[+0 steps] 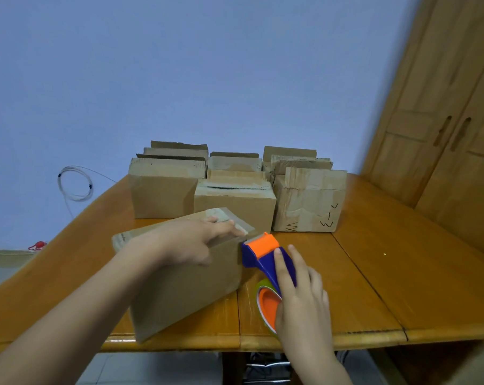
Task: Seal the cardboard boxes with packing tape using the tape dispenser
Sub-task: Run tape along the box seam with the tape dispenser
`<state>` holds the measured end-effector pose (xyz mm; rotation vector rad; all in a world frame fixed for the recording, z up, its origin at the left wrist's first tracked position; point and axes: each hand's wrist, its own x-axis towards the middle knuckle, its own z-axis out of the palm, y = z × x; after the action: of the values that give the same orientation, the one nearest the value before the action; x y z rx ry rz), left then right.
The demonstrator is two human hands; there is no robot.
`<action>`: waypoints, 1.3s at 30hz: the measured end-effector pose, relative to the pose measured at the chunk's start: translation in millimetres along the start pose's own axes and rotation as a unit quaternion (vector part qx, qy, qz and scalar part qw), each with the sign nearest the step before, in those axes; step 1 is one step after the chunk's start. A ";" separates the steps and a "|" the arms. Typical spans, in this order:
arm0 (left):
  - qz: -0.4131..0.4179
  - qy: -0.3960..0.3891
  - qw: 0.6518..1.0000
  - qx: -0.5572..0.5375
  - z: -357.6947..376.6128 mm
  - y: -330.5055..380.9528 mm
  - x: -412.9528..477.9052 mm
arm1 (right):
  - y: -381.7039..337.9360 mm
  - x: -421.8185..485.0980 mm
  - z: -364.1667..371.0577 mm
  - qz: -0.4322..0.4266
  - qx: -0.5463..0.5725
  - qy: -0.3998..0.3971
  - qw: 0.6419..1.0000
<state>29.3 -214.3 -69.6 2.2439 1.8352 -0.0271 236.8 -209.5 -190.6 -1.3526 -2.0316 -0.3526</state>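
Observation:
A closed cardboard box lies near the front edge of the wooden table. My left hand rests flat on the box's top, fingers stretched toward its right edge over a strip of tape. My right hand grips the blue and orange tape dispenser, whose orange head touches the box's upper right edge. The tape roll sits low in the dispenser, partly hidden by my right hand.
Several more cardboard boxes stand in rows at the back of the table, some with flaps up. A wooden wardrobe stands at the right. A coiled white cable hangs on the blue wall.

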 end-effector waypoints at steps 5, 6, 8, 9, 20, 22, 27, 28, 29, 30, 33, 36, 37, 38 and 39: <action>0.000 0.114 0.993 0.040 16.2 8.8 0.7 | -8.8 1.7 5.6 -0.017 0.024 -0.016 0.999; -0.003 0.134 0.990 0.042 21.7 8.5 1.4 | -8.4 1.7 6.3 -0.019 0.022 -0.022 0.999; -0.007 0.153 0.987 0.048 29.5 6.7 2.6 | -6.9 1.5 6.0 -0.024 0.016 -0.031 0.999; -0.009 0.155 0.987 0.049 30.9 5.7 3.4 | -5.8 1.0 5.7 -0.025 0.016 -0.035 0.999; -0.016 0.152 0.988 -0.003 28.2 6.6 3.0 | -1.6 -2.1 -6.8 -0.002 0.049 -0.085 0.995; -0.013 0.154 0.988 -0.005 28.0 6.1 2.9 | -3.7 -2.8 -8.9 -0.005 0.029 -0.091 0.995; -0.007 0.156 0.988 -0.023 27.5 3.6 2.4 | -4.8 -5.4 -15.4 -0.004 -0.003 -0.122 0.992; -0.007 0.155 0.988 -0.021 27.1 3.5 2.2 | -4.8 -5.7 -17.8 0.000 0.000 -0.127 0.992; -0.006 0.153 0.988 -0.020 26.6 3.8 1.9 | -4.6 -6.3 -19.0 0.003 0.002 -0.132 0.991; -0.004 0.151 0.988 -0.020 26.3 4.4 1.8 | -5.5 -5.9 -22.3 0.003 0.004 -0.142 0.990; -0.002 0.152 0.988 -0.021 25.8 4.6 1.2 | -7.2 0.5 -30.5 0.007 -0.011 -0.178 0.984; -0.002 0.153 0.988 -0.018 26.4 3.1 1.2 | -9.7 10.3 -44.6 -0.023 -0.017 -0.195 0.980; 0.000 0.154 0.988 -0.015 26.4 2.8 1.7 | -8.6 13.3 -48.2 -0.037 -0.024 -0.217 0.975; 0.002 0.155 0.988 -0.013 26.5 2.6 2.5 | -6.8 16.9 -51.7 -0.038 -0.028 -0.248 0.968; 0.003 0.156 0.988 -0.012 26.2 2.0 3.4 | -7.1 21.3 -54.2 -0.037 -0.036 -0.273 0.961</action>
<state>35.6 -216.5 -95.2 2.3453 1.9634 0.3663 245.5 -227.3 -135.3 -1.5428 -2.5427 -0.0855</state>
